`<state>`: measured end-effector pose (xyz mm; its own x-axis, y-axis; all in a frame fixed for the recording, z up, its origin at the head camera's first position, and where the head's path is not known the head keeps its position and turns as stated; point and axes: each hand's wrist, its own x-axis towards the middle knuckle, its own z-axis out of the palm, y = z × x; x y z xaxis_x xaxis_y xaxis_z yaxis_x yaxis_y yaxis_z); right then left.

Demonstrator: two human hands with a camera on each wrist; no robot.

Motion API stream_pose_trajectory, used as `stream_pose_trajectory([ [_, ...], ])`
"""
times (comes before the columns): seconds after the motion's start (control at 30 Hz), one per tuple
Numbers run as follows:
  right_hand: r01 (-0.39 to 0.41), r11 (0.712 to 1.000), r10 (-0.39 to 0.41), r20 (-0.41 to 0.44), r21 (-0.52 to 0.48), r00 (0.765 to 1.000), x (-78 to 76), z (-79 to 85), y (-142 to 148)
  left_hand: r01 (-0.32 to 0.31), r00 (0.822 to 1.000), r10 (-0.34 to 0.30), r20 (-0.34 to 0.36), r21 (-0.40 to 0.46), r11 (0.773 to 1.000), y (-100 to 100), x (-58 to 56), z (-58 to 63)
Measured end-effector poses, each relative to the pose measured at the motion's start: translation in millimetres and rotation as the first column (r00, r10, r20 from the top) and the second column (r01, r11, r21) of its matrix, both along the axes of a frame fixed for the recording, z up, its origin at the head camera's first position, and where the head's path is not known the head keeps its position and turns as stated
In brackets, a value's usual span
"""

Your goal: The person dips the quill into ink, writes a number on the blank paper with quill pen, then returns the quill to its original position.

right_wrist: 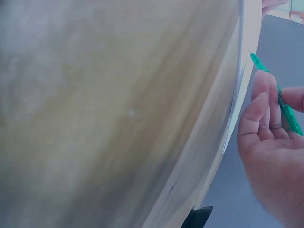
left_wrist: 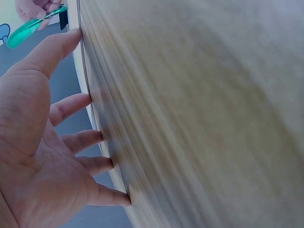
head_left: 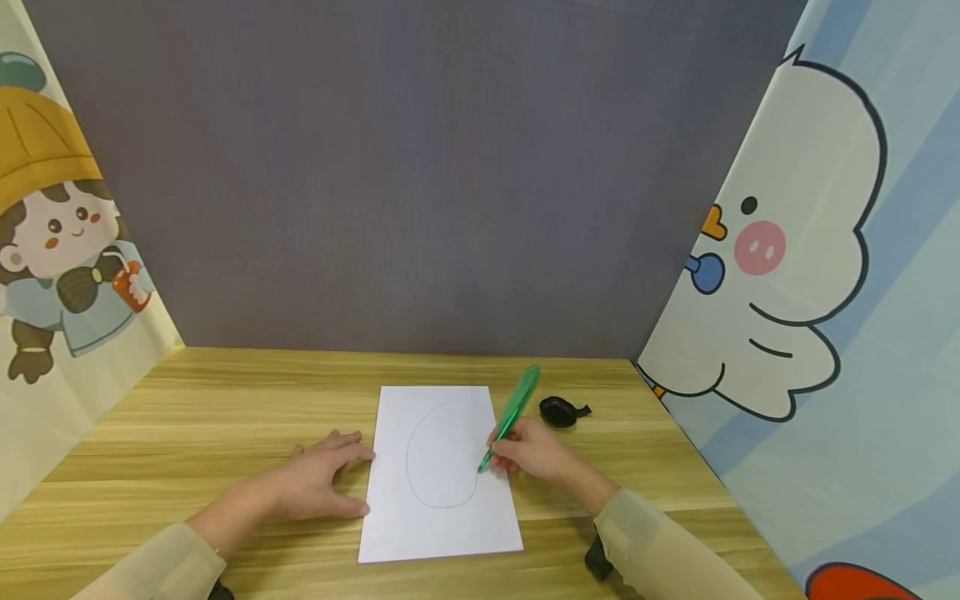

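Observation:
A sheet of white paper lies on the table, bearing a thin curved pencil-like line that forms most of an oval, with a gap at its upper right. My right hand pinches a green pen with a broad, feather-shaped top; its tip meets the line's right end. In the right wrist view the pen runs between thumb and fingers. My left hand rests at the sheet's left edge, fingers spread, with thumb and index fingertips at the paper. The left wrist view shows these fingertips down on the surface.
A small black round object with a short tail lies on the wooden table, right of the paper. A grey panel stands along the back edge. Cartoon-printed walls flank both sides.

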<state>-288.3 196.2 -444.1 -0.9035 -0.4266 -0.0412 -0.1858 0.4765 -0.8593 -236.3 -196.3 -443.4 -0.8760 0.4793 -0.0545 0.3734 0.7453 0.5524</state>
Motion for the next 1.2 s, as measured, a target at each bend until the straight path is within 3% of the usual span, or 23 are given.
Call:
stream_pose_trajectory([
  [1.2,0.101,0.995,-0.1,-0.062,-0.001,0.993,-8.4,-3.6,-8.7,-0.001,1.0,0.001,-0.001,-0.006,1.0,0.0,-1.6,0.0],
])
